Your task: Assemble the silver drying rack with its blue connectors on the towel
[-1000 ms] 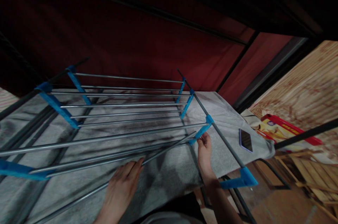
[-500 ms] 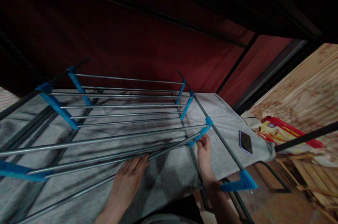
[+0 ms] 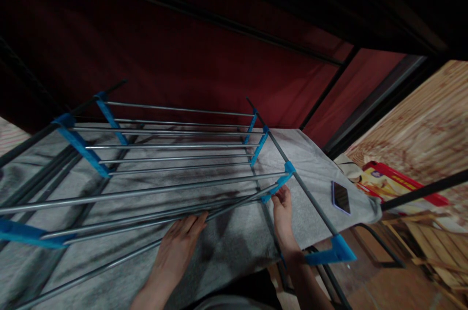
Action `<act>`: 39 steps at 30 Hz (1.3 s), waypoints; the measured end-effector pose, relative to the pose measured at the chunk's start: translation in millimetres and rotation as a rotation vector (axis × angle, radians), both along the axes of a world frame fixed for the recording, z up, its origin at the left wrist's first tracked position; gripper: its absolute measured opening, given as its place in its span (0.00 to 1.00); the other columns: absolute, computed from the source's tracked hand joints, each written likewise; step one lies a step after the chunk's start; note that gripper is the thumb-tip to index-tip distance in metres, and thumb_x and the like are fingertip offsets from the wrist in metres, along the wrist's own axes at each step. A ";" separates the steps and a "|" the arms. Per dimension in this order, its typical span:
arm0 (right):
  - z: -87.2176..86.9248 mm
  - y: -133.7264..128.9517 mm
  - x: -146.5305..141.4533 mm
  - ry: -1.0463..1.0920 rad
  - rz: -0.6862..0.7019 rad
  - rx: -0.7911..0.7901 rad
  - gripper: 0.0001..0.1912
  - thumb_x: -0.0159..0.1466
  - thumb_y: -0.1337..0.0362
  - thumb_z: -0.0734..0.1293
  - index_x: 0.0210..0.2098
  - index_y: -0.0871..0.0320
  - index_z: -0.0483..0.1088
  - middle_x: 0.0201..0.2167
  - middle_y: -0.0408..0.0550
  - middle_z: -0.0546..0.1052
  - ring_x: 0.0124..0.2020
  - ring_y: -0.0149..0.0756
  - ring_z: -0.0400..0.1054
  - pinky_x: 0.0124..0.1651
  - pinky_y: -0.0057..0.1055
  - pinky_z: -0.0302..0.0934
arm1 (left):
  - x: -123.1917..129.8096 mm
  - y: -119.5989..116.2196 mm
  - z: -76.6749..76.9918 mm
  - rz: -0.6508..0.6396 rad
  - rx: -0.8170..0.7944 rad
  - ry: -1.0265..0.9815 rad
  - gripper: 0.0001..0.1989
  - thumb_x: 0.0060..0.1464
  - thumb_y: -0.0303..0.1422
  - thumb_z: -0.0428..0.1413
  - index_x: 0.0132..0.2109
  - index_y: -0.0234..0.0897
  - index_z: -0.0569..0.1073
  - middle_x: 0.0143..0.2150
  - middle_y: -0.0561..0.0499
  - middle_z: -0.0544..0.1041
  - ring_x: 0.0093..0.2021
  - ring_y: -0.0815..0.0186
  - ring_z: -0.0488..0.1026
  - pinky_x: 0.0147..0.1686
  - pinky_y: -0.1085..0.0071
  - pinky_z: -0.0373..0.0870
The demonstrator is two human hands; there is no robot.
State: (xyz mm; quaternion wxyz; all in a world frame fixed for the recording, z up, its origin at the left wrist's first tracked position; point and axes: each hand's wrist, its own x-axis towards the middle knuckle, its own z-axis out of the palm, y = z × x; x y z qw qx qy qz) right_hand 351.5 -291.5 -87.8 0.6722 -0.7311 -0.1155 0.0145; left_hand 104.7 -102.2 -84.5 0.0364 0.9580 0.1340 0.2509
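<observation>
A rack of grey metal tubes and blue plastic brackets lies across grey cloth. My left hand [image 3: 183, 239] is closed over a loose metal tube [image 3: 109, 269], its fingertips by the neighbouring tubes; the fingers' undersides are hidden. That tube slants from the lower left up to a blue bracket [image 3: 280, 184] on the right. At this bracket's lower end, my right hand [image 3: 282, 210] pinches with thumb and fingers. Two tubes [image 3: 146, 223] run close together from the left blue bracket [image 3: 32, 235] towards the same right bracket. Farther back, several tubes [image 3: 175, 146] sit between paired blue brackets.
A phone [image 3: 341, 197] lies on the grey cloth [image 3: 307, 154] at the right. Beyond the cloth's edge are a red and yellow package [image 3: 395, 181] and wooden slats [image 3: 435, 242]. A blue corner piece [image 3: 334, 251] juts out near my right forearm. Dark red panels stand behind.
The rack's left side and my left hand have shifted very slightly to the right in the view. Both hands keep the same hold.
</observation>
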 end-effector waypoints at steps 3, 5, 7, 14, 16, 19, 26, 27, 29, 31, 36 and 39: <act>0.4 1.1 -0.7 -0.009 0.028 -0.009 0.29 0.58 0.57 0.61 0.59 0.53 0.58 0.57 0.53 0.69 0.54 0.40 0.66 0.58 0.40 0.60 | 1.3 1.6 5.5 -0.017 0.031 -0.023 0.17 0.66 0.30 0.46 0.56 0.39 0.72 0.39 0.47 0.79 0.37 0.60 0.77 0.41 0.63 0.71; -2.6 0.5 -4.6 -0.016 0.026 -0.028 0.31 0.59 0.57 0.60 0.61 0.54 0.55 0.59 0.54 0.67 0.56 0.41 0.65 0.59 0.40 0.59 | 3.2 3.7 9.0 -0.033 0.053 -0.048 0.16 0.65 0.29 0.46 0.56 0.37 0.72 0.40 0.47 0.79 0.38 0.60 0.77 0.41 0.62 0.71; -8.0 -2.3 -14.0 -0.045 -0.004 -0.077 0.31 0.61 0.56 0.59 0.63 0.54 0.53 0.61 0.55 0.64 0.59 0.41 0.63 0.60 0.40 0.58 | 5.9 4.5 11.5 -0.024 0.059 -0.066 0.16 0.65 0.28 0.47 0.55 0.36 0.72 0.41 0.46 0.79 0.38 0.59 0.76 0.41 0.61 0.71; 2.1 -13.6 -66.7 -0.549 0.042 -0.254 0.20 0.67 0.57 0.60 0.56 0.57 0.64 0.54 0.56 0.68 0.56 0.45 0.62 0.59 0.47 0.56 | 10.8 -14.7 32.0 0.075 -0.065 0.056 0.14 0.63 0.28 0.52 0.54 0.38 0.72 0.43 0.47 0.78 0.43 0.59 0.75 0.47 0.61 0.70; 13.9 -3.4 -68.4 -0.716 0.217 -0.282 0.16 0.69 0.59 0.59 0.53 0.57 0.68 0.53 0.57 0.70 0.56 0.46 0.64 0.59 0.48 0.56 | 11.7 -18.4 38.2 0.094 -0.068 0.079 0.15 0.62 0.28 0.52 0.56 0.39 0.70 0.43 0.49 0.78 0.44 0.60 0.75 0.49 0.62 0.69; 23.5 24.1 -62.7 -0.973 0.415 -0.370 0.17 0.70 0.60 0.57 0.55 0.57 0.68 0.55 0.57 0.71 0.56 0.47 0.64 0.59 0.48 0.56 | 12.3 -19.7 41.4 0.109 -0.061 0.073 0.21 0.62 0.27 0.52 0.61 0.39 0.64 0.46 0.49 0.78 0.49 0.61 0.74 0.52 0.64 0.67; 18.8 55.9 -34.4 -1.490 0.708 -0.496 0.17 0.73 0.61 0.53 0.52 0.55 0.70 0.48 0.51 0.77 0.47 0.42 0.70 0.52 0.43 0.57 | 16.1 -18.2 49.9 0.141 -0.044 0.046 0.21 0.63 0.27 0.49 0.62 0.34 0.61 0.43 0.47 0.78 0.44 0.63 0.75 0.50 0.65 0.66; 18.4 56.5 -29.7 -1.519 0.712 -0.490 0.18 0.73 0.60 0.53 0.52 0.55 0.71 0.47 0.51 0.78 0.46 0.41 0.70 0.50 0.41 0.57 | 16.1 -17.8 52.4 0.124 -0.036 0.037 0.21 0.63 0.27 0.49 0.62 0.34 0.61 0.43 0.47 0.78 0.44 0.64 0.74 0.50 0.65 0.66; 18.5 58.2 -21.6 -1.534 0.702 -0.483 0.19 0.74 0.58 0.53 0.52 0.56 0.71 0.45 0.52 0.78 0.43 0.40 0.71 0.46 0.39 0.58 | 13.1 -17.7 54.7 0.097 -0.014 -0.006 0.20 0.63 0.28 0.49 0.62 0.34 0.61 0.47 0.46 0.77 0.48 0.64 0.73 0.52 0.65 0.65; 18.9 61.1 -15.7 -1.525 0.673 -0.471 0.19 0.74 0.56 0.53 0.52 0.56 0.71 0.43 0.52 0.78 0.40 0.39 0.71 0.44 0.38 0.58 | 3.5 -17.3 51.2 0.125 -0.013 -0.108 0.19 0.64 0.29 0.48 0.61 0.37 0.63 0.52 0.45 0.75 0.54 0.64 0.70 0.57 0.63 0.62; 18.3 69.1 -8.9 -1.554 0.634 -0.432 0.19 0.72 0.55 0.55 0.52 0.54 0.71 0.39 0.50 0.78 0.36 0.39 0.71 0.40 0.37 0.58 | -53.5 11.2 27.2 0.548 -0.247 -0.600 0.10 0.65 0.29 0.45 0.46 0.41 0.70 0.43 0.46 0.75 0.47 0.62 0.71 0.52 0.60 0.65; 17.1 70.7 -7.6 -1.554 0.622 -0.410 0.17 0.72 0.56 0.56 0.50 0.53 0.72 0.37 0.49 0.78 0.34 0.38 0.70 0.38 0.37 0.57 | -94.5 57.3 25.0 0.915 -0.411 -1.050 0.08 0.65 0.37 0.47 0.41 0.40 0.68 0.40 0.47 0.72 0.43 0.61 0.69 0.48 0.62 0.67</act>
